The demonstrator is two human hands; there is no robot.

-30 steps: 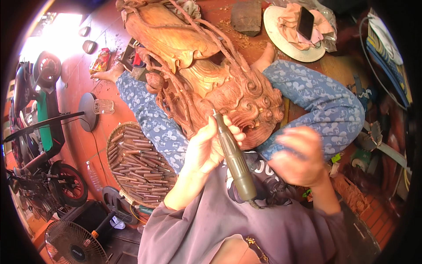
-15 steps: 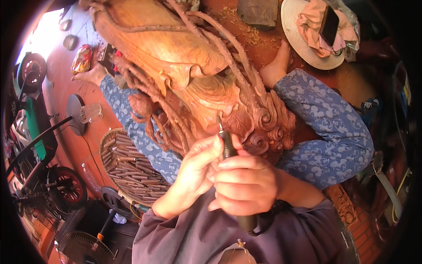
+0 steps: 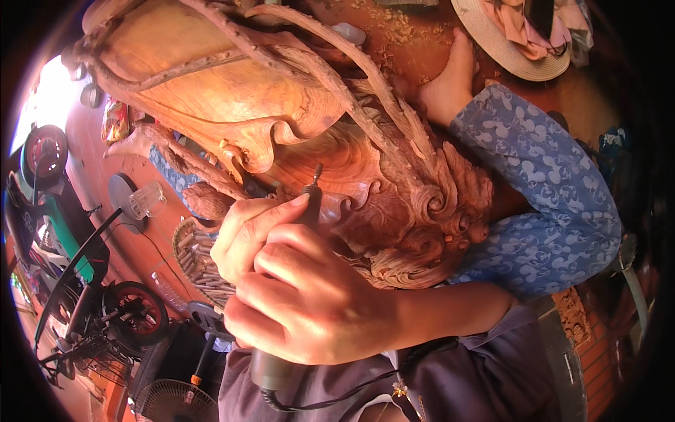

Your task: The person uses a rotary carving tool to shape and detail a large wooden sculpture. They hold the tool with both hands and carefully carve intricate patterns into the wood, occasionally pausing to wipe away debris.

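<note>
Both hands are closed around a dark rotary tool (image 3: 271, 369), its slim metal bit (image 3: 318, 171) pointing away from me. My left hand (image 3: 242, 232) grips the front part near the collar. Around the body wraps my right hand (image 3: 313, 299), partly covering the left one. A power cord (image 3: 316, 406) leaves the rear end. Beyond the hands lies a large orange-brown wood carving (image 3: 232, 98) with branch-like stems, wavy folds and scrolls, resting between my legs. The bit tip appears over a hollow, wavy area of the carving; whether it touches the wood I cannot tell.
A round basket of brown sticks (image 3: 204, 264) sits left of my hands, partly hidden. Farther left are a clear plastic cup (image 3: 148, 200), a two-wheeled vehicle (image 3: 70, 239) and a fan (image 3: 176, 402). A pale hat (image 3: 517, 60) with cloth lies far right, near wood shavings (image 3: 402, 28).
The view has shifted relative to the carving. Both hands and the rotary tool have moved left in the picture, and my right hand now covers more of my left.
</note>
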